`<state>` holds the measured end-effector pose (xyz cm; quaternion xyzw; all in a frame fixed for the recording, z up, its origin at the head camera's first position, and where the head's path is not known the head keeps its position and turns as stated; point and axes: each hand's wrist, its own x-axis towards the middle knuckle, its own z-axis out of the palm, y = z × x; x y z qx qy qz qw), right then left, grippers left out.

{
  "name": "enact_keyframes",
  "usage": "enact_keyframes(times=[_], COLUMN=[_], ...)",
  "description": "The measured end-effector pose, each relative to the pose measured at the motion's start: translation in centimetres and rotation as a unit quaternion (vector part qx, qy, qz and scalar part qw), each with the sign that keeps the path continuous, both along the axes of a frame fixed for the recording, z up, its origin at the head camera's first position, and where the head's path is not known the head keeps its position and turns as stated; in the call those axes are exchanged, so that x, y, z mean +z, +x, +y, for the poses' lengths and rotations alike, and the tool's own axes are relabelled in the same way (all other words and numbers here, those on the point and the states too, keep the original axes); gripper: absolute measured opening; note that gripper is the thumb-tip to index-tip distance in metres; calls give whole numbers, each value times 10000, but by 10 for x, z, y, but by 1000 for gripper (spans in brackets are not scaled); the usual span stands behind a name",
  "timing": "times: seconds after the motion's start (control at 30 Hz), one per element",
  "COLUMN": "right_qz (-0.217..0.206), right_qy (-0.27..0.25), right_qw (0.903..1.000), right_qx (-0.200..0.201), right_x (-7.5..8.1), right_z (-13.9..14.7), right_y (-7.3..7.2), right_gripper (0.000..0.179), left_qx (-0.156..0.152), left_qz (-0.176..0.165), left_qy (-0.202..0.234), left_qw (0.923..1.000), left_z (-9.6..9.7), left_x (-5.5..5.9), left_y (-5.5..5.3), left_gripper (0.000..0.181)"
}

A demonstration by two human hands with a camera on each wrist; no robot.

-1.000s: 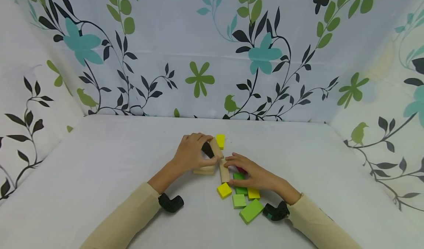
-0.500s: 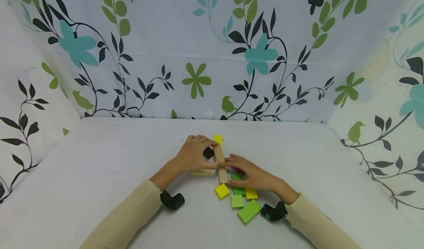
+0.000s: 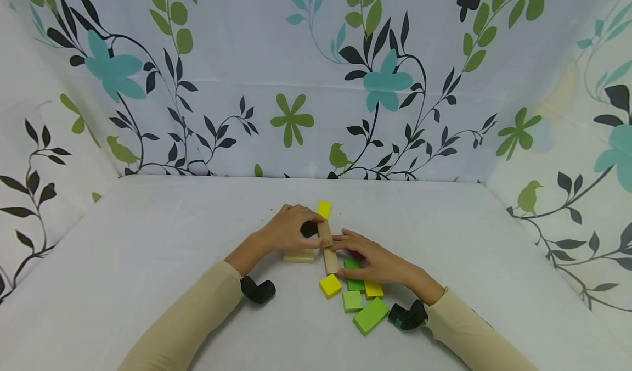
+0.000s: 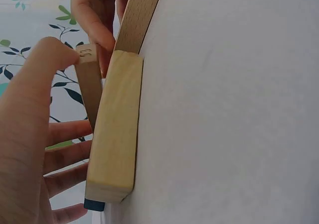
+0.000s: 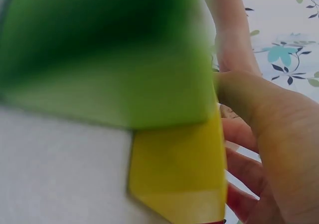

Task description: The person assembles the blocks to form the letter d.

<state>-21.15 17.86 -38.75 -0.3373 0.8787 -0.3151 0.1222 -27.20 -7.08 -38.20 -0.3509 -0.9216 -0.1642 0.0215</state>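
Observation:
My left hand [image 3: 288, 229] pinches a plain wooden block [image 3: 324, 232] between thumb and fingertips. In the left wrist view dark marks show on its end, by the thumb. Its near end overlaps the far end of a second wooden block [image 3: 331, 261], which my right hand [image 3: 372, 258] holds with thumb at the near end and fingers at the far end. Another pale wooden block [image 4: 117, 129] lies beside the left hand. A black block [image 3: 309, 228] shows under the left palm, and a red block [image 3: 356, 254] is mostly hidden beneath the right hand.
A yellow block [image 3: 323, 209] lies behind the held block, another yellow block [image 3: 330, 286] in front. Under and near the right wrist are a green block [image 3: 354, 266], a third yellow block [image 3: 373, 290], a small lime block [image 3: 353, 302] and a long lime block [image 3: 371, 316].
My left hand has brought its wooden block nearer and over the far end of the second block, then lowered it slightly. The right hand stays in place; the head view has shifted a little.

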Motion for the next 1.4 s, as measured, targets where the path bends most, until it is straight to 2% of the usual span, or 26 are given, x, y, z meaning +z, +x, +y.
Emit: enact_keyframes(times=[0.33,0.57,0.8,1.23,1.4], right_qz=[-69,32,23,219,347], right_qy=[-68,-104,1,-31,-34], right_qw=[10000,9999,10000,9995,9990], right_qx=[9,83,75,224,278], right_x=[-2,-3,-3,0,0], right_z=[0,-1,-1,-2,-3], right_y=[-2,-3,0,4,5], right_gripper=[46,45,42,43,45], left_qx=[172,258,219,-43,-120], left_qz=[-122,-318,-612,-674,-801], left_qy=[-83,-138,-83,-88,-112], left_qw=[9997,9991,9979,9977,9966], left_z=[2,4,5,3,5], left_x=[0,-3,-2,-2,0], left_y=[-7,-10,-12,-13,-13], left_gripper=[62,63,62,56,55])
